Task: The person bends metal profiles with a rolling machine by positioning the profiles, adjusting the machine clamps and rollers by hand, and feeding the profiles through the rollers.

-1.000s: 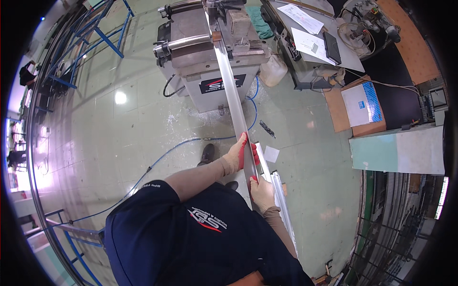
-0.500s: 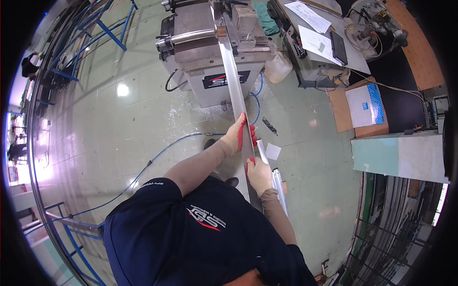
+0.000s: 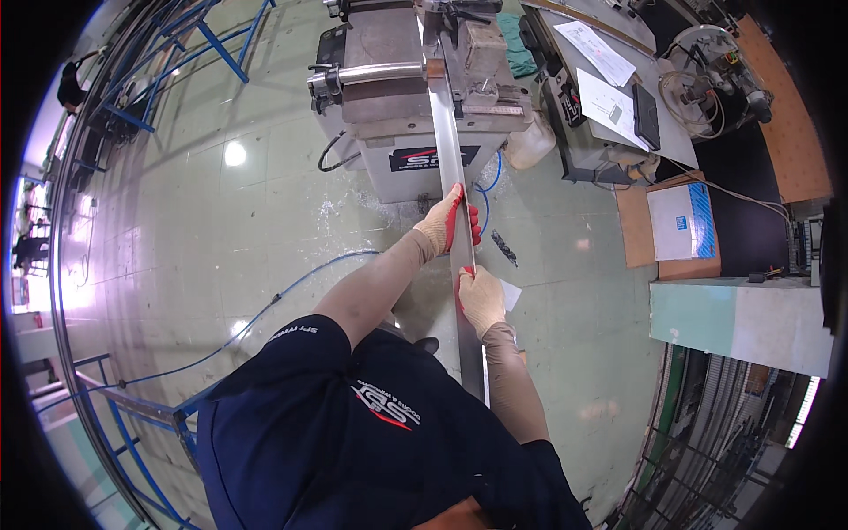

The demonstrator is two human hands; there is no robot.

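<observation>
A long silvery metal profile [image 3: 449, 141] runs from the machine [image 3: 380, 106] at the top down to beside my body. Its far end lies on the machine's bed, next to a round clamp bar [image 3: 382, 70] with a brownish block [image 3: 435, 69] at its tip. My left hand [image 3: 449, 221], in a cream and red glove, is closed round the profile ahead of the other. Nearer to me my right hand [image 3: 480, 297], gloved alike, grips the same profile from the right. The profile's near end is hidden by my shirt.
A blue hose [image 3: 309, 278] snakes over the floor at left. Blue metal racks [image 3: 212, 40] stand at far left. To the right are a work table [image 3: 565, 79] with papers [image 3: 609, 106], a white jug [image 3: 530, 141] and a white-and-teal bench [image 3: 733, 314]. Dark scrap [image 3: 504, 248] lies on the floor.
Both hands have moved slightly forward relative to me, still holding the profile. The whole view has shifted a little, so the machine sits further right and lower.
</observation>
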